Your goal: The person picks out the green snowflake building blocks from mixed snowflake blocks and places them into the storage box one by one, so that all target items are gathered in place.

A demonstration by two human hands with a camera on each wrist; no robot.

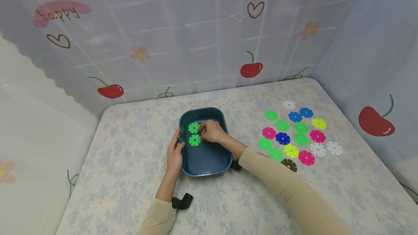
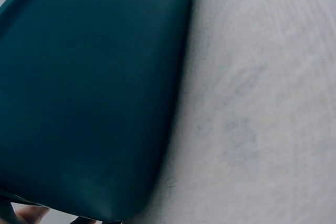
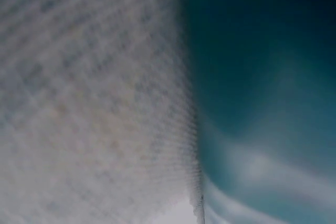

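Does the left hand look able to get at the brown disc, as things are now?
Probably not easily: the left hand is at the tray's left side, and the tray and right sleeve lie between it and the brown disc.

Head view, one: worn high, facing forward and down, the farthest back of the three; tray [image 1: 206, 160] near centre frame, tabletop [image 1: 130, 162] across the lower part, printed curtain [image 1: 196, 39] across the top.

Left wrist view, one: its black mount [image 1: 183, 201] seen at lower centre of the head frame; set very near the tray, whose side fills the left half, tabletop at right.

Right wrist view, one: also very near, blurred; tabletop at left, tray at right.

Shared ground, as I see it: tray and tabletop, in all three.
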